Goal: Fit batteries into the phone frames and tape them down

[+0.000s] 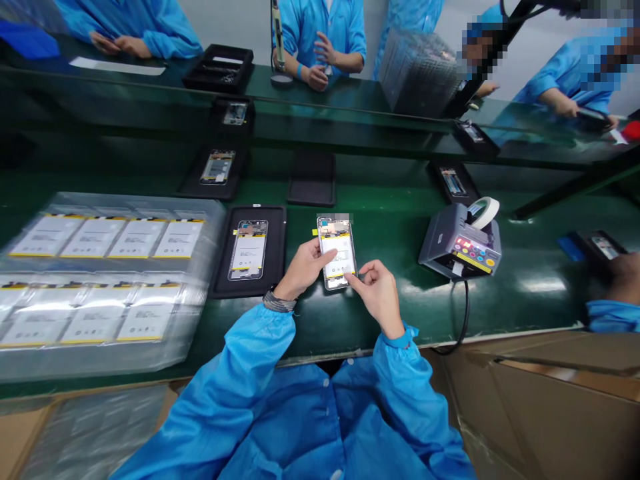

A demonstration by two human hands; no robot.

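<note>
An opened phone [340, 230], its white battery [336, 261] and circuit board showing, is held tilted over the green bench in front of me. My left hand [306, 267] is closed around its left side, thumb lying across the battery. At the lower right edge, my right hand [376, 290] has its thumb on the battery's bottom corner and its other fingers curled beside the phone. A yellow tab [315, 232] sticks out at the phone's upper left. Just left of my hands, a second opened phone [249, 250] with a battery rests in a black tray [275, 230].
Clear plastic trays [197, 317] of several white batteries [137, 238] stand at left. A grey tape dispenser [440, 237] with a white tape roll [485, 213] sits at right. Behind are a black tray [312, 177] and others holding phones. Co-workers in blue work across the bench; another hand [625, 277] is at far right.
</note>
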